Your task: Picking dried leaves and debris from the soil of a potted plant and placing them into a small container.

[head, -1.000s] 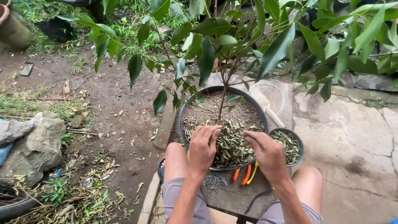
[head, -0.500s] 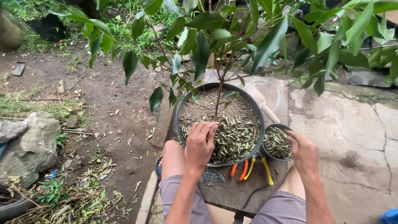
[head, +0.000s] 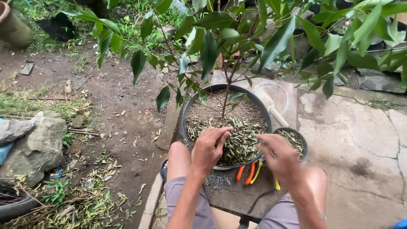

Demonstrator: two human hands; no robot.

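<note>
While my left hand (head: 208, 149) lies flat, fingers spread on the cut leaves (head: 237, 142) in the big pot (head: 185, 123), my right hand (head: 280, 160) hovers loosely curled, empty, between them and the small bowl (head: 304, 145).

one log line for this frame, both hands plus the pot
left hand: resting on dried leaves in large pot | right hand: over pot's near rim, blurred, grasp unclear | small bowl: dried leaves, right of pot
</note>
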